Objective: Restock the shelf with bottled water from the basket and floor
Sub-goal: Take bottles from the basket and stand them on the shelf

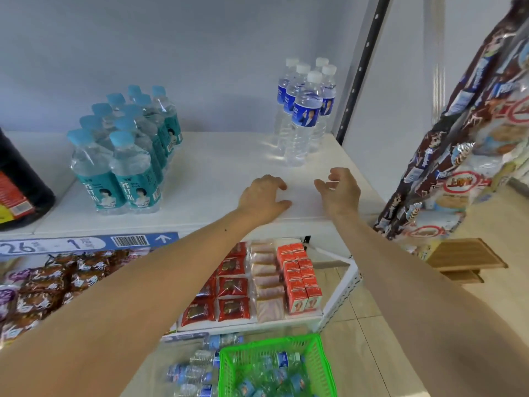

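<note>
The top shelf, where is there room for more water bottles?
The top shelf is bare between the teal-label bottles and the blue-label bottles, and in front of the blue ones, where both empty hands, left and right, hover. Its left end is crowded.

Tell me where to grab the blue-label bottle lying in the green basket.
Take the bottle around its mid-body from above: it lies on its side atop others in the green basket, whose open top is the only clear way in. Both hands look empty.
</note>
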`<state>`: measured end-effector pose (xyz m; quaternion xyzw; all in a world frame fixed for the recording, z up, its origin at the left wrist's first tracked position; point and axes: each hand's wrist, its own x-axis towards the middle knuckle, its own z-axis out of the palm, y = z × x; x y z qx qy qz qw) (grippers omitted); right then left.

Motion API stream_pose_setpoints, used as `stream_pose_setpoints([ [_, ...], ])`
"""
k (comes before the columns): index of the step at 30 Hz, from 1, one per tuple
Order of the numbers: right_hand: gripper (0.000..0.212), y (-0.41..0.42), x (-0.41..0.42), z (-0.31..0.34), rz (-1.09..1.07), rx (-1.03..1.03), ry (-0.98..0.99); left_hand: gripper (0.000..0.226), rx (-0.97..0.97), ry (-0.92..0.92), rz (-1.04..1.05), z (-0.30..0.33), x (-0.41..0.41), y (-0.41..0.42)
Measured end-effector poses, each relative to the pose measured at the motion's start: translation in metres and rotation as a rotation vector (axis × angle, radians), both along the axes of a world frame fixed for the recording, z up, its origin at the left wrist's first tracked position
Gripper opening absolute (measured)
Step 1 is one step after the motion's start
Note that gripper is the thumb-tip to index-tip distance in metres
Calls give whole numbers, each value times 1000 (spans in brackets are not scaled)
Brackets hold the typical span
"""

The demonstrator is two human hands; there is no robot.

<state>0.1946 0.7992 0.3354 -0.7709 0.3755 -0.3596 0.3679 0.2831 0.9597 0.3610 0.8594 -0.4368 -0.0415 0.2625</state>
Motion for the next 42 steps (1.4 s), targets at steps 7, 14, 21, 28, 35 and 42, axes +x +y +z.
stream_pose_setpoints([
  [7,31,71,-63,-29,-229,-333,-123,25,-203,-258,-207,-38,-54,49],
  [14,24,116,-110,-112,-277,-321,-132,27,-70,-150,-260,-131,-81,85],
  [21,26,120,-145,-244,-245,-26,86,33,188,54,-188,-253,-88,99],
  [28,29,106,-170,-392,-192,216,262,29,337,273,-76,-402,-105,86],
  [35,35,85,-168,-561,-266,547,374,37,414,559,87,-568,-115,75],
  [42,45,57,-148,-739,-305,724,481,57,508,707,202,-737,-99,58],
])
